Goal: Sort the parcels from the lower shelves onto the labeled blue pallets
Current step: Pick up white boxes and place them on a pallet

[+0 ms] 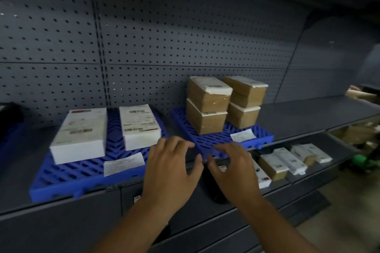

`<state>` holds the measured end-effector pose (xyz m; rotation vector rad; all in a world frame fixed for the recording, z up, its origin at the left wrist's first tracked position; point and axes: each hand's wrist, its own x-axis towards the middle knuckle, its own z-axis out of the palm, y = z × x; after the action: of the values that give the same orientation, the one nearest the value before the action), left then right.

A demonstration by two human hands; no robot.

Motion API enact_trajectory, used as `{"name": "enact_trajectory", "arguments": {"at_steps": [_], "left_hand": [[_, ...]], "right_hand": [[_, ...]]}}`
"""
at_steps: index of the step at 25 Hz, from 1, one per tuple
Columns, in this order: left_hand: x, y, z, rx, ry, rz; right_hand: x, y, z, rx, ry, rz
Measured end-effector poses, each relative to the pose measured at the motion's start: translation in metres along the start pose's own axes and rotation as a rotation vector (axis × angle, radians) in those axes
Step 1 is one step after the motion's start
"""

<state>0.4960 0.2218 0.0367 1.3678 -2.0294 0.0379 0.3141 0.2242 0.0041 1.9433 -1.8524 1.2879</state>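
While the left hand [170, 167] and right hand [233, 170] hover empty, fingers spread, two white parcels [80, 135] lie on the left blue pallet [82, 177]. Four brown parcels [205, 98] sit stacked on the right blue pallet [207, 142]; small parcels [287, 160] lie on the lower shelf [339, 151].

the print on the left paper slip [123, 163], lying on the left blue pallet [82, 181], and on the right paper slip [242, 135], on the right blue pallet [216, 146], is too blurred to read. so are the labels on the white parcels [80, 135]. the left hand [170, 168] hides the near right corner of the left blue pallet. the right hand [234, 168] covers most of a white-topped parcel [263, 178] on the lower shelf. a black object [213, 189] below both hands shows only in part, its kind unclear. a dark shape [9, 117] is cut off by the left edge, a brown parcel [359, 94] by the right edge. a green object [362, 159] at lower right is too smeared to name. both forearms run out at the bottom edge.
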Motion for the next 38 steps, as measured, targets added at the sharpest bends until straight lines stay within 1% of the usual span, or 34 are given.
{"name": "enact_trajectory", "arguments": {"at_steps": [2,5,8,10,14,19,21,23,26,30,33,38], "left_hand": [[-0.002,0.019,0.013,0.030,-0.027,0.013],[-0.003,0.051,0.036,0.071,-0.048,0.023],[-0.002,0.098,0.072,0.079,-0.086,-0.014],[0.000,0.135,0.100,0.039,-0.136,-0.056],[0.012,0.209,0.157,-0.001,-0.183,-0.067],[0.033,0.269,0.223,-0.170,-0.267,-0.132],[0.047,0.284,0.249,-0.183,-0.343,-0.133],[0.062,0.293,0.273,-0.143,-0.383,-0.105],[0.090,0.303,0.312,-0.056,-0.366,-0.077],[0.132,0.308,0.367,0.007,-0.352,-0.100],[0.156,0.313,0.398,-0.005,-0.389,-0.127],[0.176,0.319,0.438,0.122,-0.460,-0.180]], "right_hand": [[-0.007,0.020,-0.010,0.003,0.002,0.023],[-0.015,0.057,-0.025,0.034,-0.044,0.029],[-0.021,0.111,-0.049,0.058,-0.081,0.037],[-0.021,0.150,-0.072,0.042,-0.098,0.050],[-0.020,0.243,-0.115,0.018,-0.105,0.100],[-0.019,0.339,-0.153,-0.030,-0.126,0.174],[-0.011,0.373,-0.156,-0.039,-0.118,0.215],[-0.001,0.403,-0.156,-0.036,-0.104,0.250],[0.022,0.445,-0.155,-0.046,-0.098,0.288],[0.064,0.494,-0.145,-0.089,-0.091,0.315],[0.082,0.535,-0.133,-0.112,-0.144,0.328],[0.096,0.591,-0.119,-0.035,-0.251,0.357]]}}
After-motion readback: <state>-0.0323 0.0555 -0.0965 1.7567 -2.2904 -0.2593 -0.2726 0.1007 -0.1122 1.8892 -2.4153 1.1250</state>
